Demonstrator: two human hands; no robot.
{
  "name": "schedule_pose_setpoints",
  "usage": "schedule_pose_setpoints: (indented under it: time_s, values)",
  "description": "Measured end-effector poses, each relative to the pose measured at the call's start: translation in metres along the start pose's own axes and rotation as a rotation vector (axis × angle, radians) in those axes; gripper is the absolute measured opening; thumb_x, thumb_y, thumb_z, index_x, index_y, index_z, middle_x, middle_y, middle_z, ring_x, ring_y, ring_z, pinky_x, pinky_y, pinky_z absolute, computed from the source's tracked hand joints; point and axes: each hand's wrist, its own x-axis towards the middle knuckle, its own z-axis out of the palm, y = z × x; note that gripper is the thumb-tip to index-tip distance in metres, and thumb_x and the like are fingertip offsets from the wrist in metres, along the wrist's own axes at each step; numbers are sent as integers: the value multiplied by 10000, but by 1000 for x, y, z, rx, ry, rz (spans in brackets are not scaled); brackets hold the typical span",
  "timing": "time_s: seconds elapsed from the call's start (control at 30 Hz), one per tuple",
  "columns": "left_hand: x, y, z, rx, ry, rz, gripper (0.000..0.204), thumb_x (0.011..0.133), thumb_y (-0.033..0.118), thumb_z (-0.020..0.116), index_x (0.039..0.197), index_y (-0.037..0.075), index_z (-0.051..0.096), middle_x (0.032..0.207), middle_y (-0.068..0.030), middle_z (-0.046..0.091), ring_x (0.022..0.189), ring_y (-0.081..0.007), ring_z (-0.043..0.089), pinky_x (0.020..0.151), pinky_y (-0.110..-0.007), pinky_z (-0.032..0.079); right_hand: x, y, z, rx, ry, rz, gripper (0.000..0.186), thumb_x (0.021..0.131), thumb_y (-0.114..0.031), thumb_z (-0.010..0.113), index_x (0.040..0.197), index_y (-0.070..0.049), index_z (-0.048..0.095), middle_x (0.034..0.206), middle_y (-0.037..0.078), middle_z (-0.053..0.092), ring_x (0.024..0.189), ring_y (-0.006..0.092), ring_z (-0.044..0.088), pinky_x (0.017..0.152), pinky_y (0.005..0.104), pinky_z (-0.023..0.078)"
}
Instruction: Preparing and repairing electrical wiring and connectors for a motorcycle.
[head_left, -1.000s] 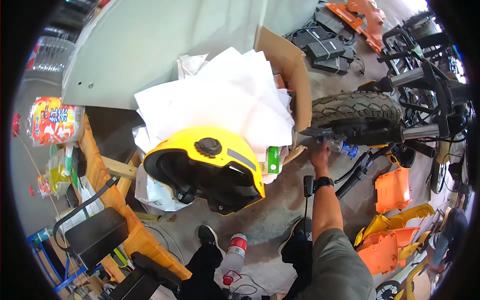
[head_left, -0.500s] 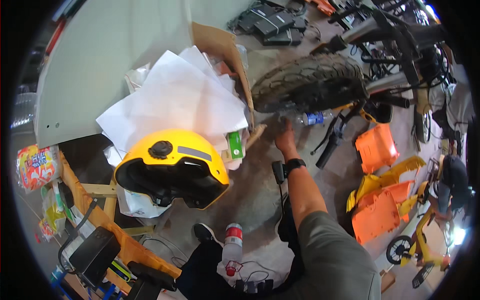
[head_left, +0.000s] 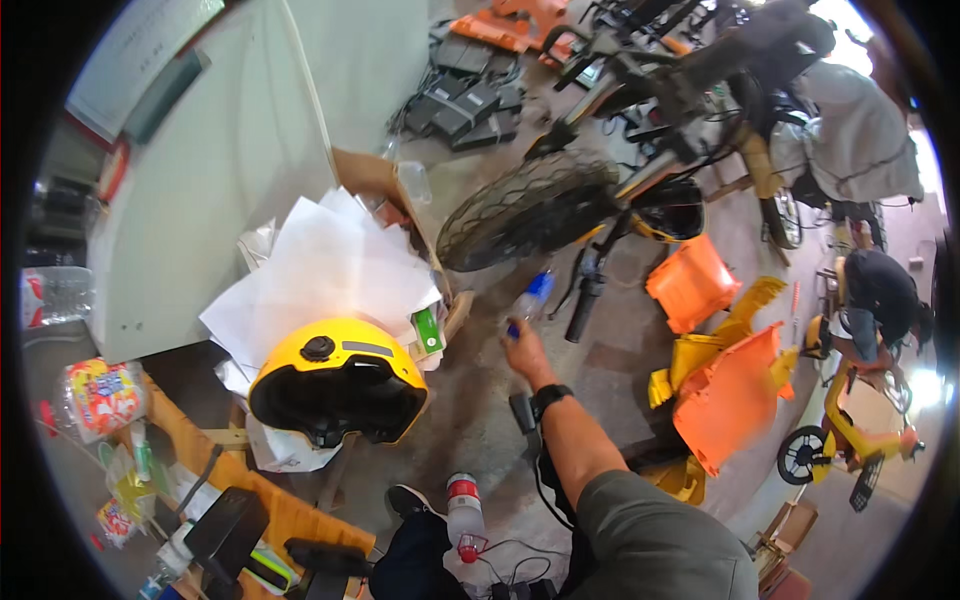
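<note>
My right hand (head_left: 525, 352) is closed around the cap end of a clear plastic bottle (head_left: 536, 291) with a blue label. The bottle points up and away from me, just in front of a black knobbly tyre (head_left: 530, 205). A dark band with a small device sits on my right wrist. To the left of the hand, a yellow helmet (head_left: 340, 375) rests, its hollow toward me, against a heap of white paper (head_left: 320, 265) in a cardboard box (head_left: 375, 172). A small green box (head_left: 428, 330) lies at the heap's edge. My left hand is out of view.
A large bottle with a red cap (head_left: 464, 510) stands by my feet. Orange panels (head_left: 730, 400) and yellow panels lie on the right, near a handlebar grip (head_left: 585, 310). Black power bricks (head_left: 460, 105) lie at the back. A wooden frame (head_left: 250, 480) borders the left.
The blue-labelled bottle has come away from the floor beside the tyre, toward me, in my right hand. The whole view has shifted, so the tyre and panels sit further left.
</note>
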Motion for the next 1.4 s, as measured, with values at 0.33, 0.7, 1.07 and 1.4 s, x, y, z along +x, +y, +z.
schedule_pose_setpoints:
  time_s: [0.33, 0.7, 1.07, 1.4]
  values:
    - [-126, -57, -66, -36, -149, 66, 217, 816, 229, 608, 870, 21, 640, 775, -43, 628, 729, -145, 581, 677, -283, 457, -293, -97, -235, 131, -204, 233, 242, 815, -178, 573, 1021, -54, 600, 836, 153, 629, 672, 239, 645, 617, 338, 510]
    - [-155, -134, -238, 387, -512, 236, 230, 872, 212, 580, 897, -7, 646, 792, -44, 637, 740, -126, 579, 691, -261, 453, -664, -91, -371, 422, 245, 544, 257, 793, -155, 569, 1024, -43, 585, 756, 156, 626, 505, 217, 608, 526, 347, 498]
    - [-339, 124, -101, 790, -406, 546, 250, 870, 137, 545, 1047, -39, 553, 778, -117, 623, 584, -185, 605, 499, -267, 490, -884, -12, -355, 441, 761, 793, 281, 794, -196, 590, 1058, -107, 556, 885, 195, 630, 853, 395, 595, 742, 472, 470]
    - [-390, 164, 56, 1169, -623, 673, 149, 852, 112, 538, 928, -11, 573, 664, -86, 590, 499, -157, 570, 372, -237, 404, -965, -44, -275, 589, 904, 896, 304, 830, -155, 591, 1115, -54, 566, 835, 143, 652, 582, 183, 639, 588, 346, 499]
